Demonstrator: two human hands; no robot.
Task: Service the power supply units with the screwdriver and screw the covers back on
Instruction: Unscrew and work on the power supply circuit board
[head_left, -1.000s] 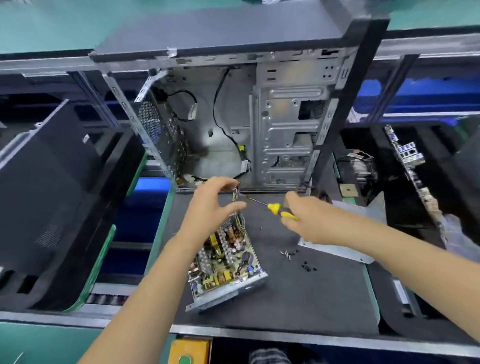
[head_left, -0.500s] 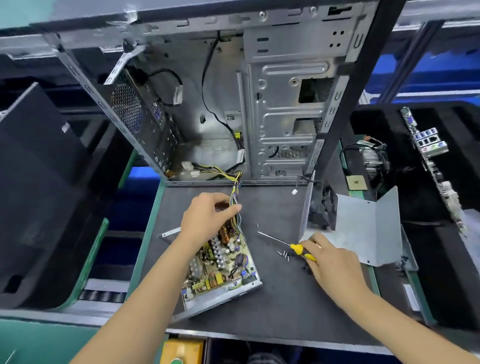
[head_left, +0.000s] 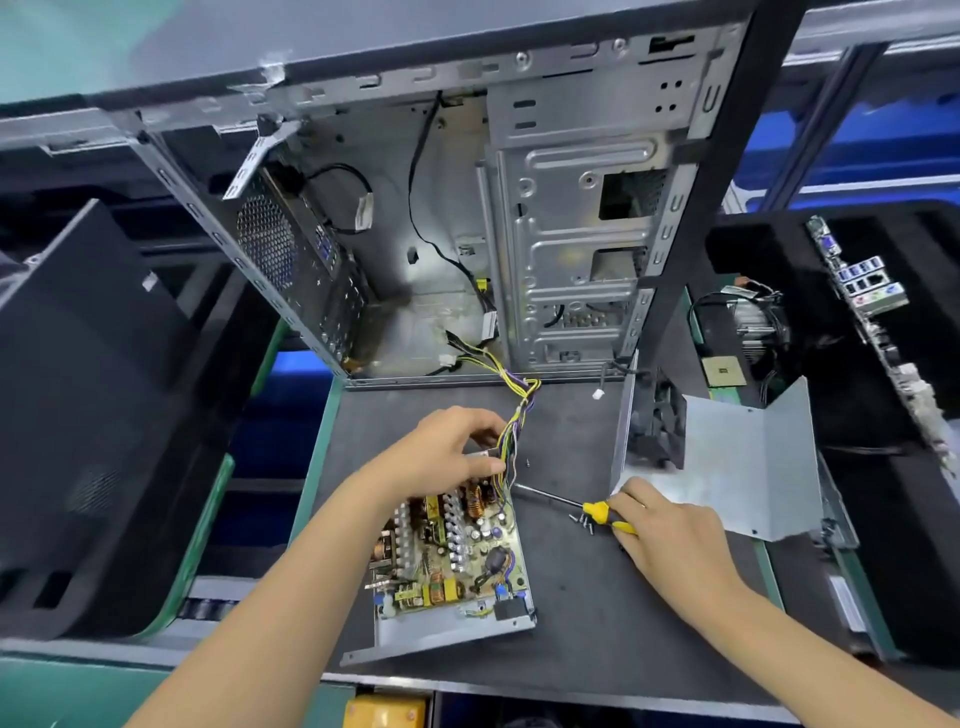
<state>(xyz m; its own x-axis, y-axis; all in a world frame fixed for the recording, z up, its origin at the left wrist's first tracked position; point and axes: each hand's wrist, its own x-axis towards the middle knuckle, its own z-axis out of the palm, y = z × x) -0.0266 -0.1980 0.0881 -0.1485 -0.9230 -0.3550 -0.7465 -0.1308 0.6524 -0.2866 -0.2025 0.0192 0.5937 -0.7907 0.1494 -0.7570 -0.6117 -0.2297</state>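
An opened power supply unit (head_left: 452, 561) lies on the dark mat, its circuit board exposed in a grey metal tray. My left hand (head_left: 447, 452) grips the far end of the unit, where the yellow and purple wire bundle (head_left: 514, 415) leaves it. My right hand (head_left: 670, 530) holds the yellow-handled screwdriver (head_left: 592, 512) low over the mat, its shaft pointing left toward the board. Several small screws (head_left: 582, 521) lie just under the handle. The unit's grey metal cover (head_left: 737, 462), with a black fan on its inner side, stands bent open right behind my right hand.
An open computer case (head_left: 519, 234) stands upright at the back of the mat (head_left: 597, 613), and the wires run into it. A black case panel (head_left: 88, 395) leans at the left. At the right are a cooler (head_left: 753, 322), a CPU chip (head_left: 723, 370) and a motherboard (head_left: 878, 322).
My right hand has brought the screwdriver down from the wires to the mat beside the screws. My left hand has dropped from the wire bundle to the unit's far end. The view tilted down.
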